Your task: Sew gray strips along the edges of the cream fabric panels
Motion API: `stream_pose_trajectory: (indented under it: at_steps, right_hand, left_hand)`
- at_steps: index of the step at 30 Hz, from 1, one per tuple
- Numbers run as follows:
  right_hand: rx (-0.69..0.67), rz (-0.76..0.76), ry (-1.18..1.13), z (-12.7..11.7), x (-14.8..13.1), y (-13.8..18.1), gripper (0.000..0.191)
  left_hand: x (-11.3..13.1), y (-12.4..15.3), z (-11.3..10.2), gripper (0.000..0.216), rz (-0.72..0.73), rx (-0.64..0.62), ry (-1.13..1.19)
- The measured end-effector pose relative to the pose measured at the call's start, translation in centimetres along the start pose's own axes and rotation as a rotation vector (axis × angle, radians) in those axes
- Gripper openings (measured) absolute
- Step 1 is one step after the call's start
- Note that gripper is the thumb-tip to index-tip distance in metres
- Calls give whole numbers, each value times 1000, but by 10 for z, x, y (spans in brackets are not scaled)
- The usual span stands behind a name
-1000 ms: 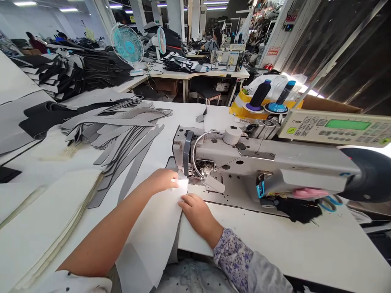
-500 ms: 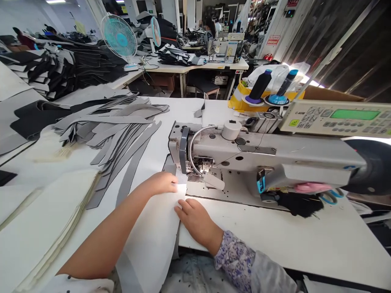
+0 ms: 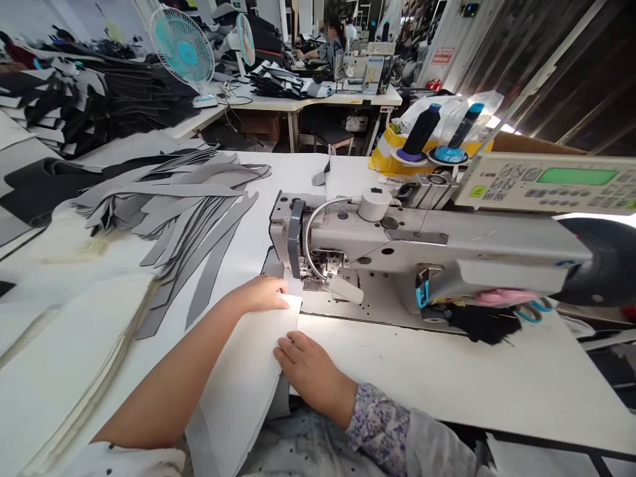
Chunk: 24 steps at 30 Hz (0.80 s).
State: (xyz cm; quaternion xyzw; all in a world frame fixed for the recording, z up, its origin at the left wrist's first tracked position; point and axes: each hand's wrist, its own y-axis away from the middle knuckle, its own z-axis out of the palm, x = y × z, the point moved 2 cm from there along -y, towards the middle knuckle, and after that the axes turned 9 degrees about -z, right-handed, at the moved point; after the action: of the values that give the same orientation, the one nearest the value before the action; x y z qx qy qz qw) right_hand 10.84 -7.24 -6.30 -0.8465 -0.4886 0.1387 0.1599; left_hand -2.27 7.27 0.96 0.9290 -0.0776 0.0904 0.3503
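A long white sheet of material (image 3: 243,371), with a grey layer partly showing beneath it, runs from my lap up to the sewing machine (image 3: 358,228). My left hand (image 3: 261,293) is closed on the sheet's far end, just in front of the presser foot area, thumb on top and fingers curled. Lower down, my right hand (image 3: 311,368) pinches the sheet's right edge; the fingertips under it are hidden. The needle is too small to make out behind the small lamp (image 3: 344,289) on its bendy metal neck.
Grey fabric strips (image 3: 183,232) lie piled on the left, beside a stack of cream sheets (image 3: 94,358). Thread cones (image 3: 421,131) and a control panel (image 3: 551,182) stand behind the machine. Blue-handled scissors (image 3: 531,311) and black scraps (image 3: 484,322) rest at right. Farther back are a fan (image 3: 183,50) and a co-worker (image 3: 330,50).
My right hand has slid slightly toward me and left along the sheet's edge. My left hand stays near the presser foot. The whole view has shifted a little.
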Motion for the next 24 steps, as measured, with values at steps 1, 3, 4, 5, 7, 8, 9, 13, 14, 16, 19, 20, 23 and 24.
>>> stream_pose_trajectory:
  at_steps: [1, 3, 4, 5, 7, 8, 9, 13, 14, 16, 19, 20, 23, 24]
  right_hand:
    - [-7, -8, -1, -1, 0, 0, 22]
    - [-10, -22, -11, -1, 1, -1, 21]
    - [-10, -29, -20, -1, 2, -1, 21]
    - [-6, -34, -30, -1, 2, -1, 20]
    - [8, -34, -46, -1, 3, 0, 18]
    - [16, -31, -52, 0, 3, 0, 17]
    - [24, -28, -56, 0, 3, 0, 17]
    - [33, -23, -73, 1, 4, -1, 13]
    - [28, -24, -79, 0, 4, -1, 13]
    - [20, -27, -87, -1, 4, -2, 12]
    - [20, -37, -86, -3, 5, -3, 11]
    - [18, -37, -86, -3, 6, -3, 11]
    - [1, -28, -102, -1, 7, -2, 12]
    - [-4, -26, -114, -1, 8, -2, 12]
  left_hand:
    - [-2, -2, 1, 20, 21, 2, 5]
    - [-6, -7, 3, 20, 61, 6, 17]
    - [-8, -9, 4, 20, 72, 7, 22]
    - [-9, -10, 5, 20, 78, 5, 25]
    - [-11, -12, 6, 20, 77, 1, 27]
    - [-11, -12, 6, 19, 74, 0, 28]
    - [-11, -12, 7, 19, 71, 2, 30]
    - [-11, -9, 7, 16, 80, 12, 44]
    - [-11, -9, 7, 15, 87, 12, 49]
    - [-11, -7, 7, 14, 94, 13, 59]
    - [-11, -7, 9, 12, 92, 26, 77]
    - [-12, -7, 9, 12, 86, 28, 81]
    - [-12, -8, 9, 14, 62, 9, 84]
    - [-12, -9, 9, 14, 55, 1, 87]
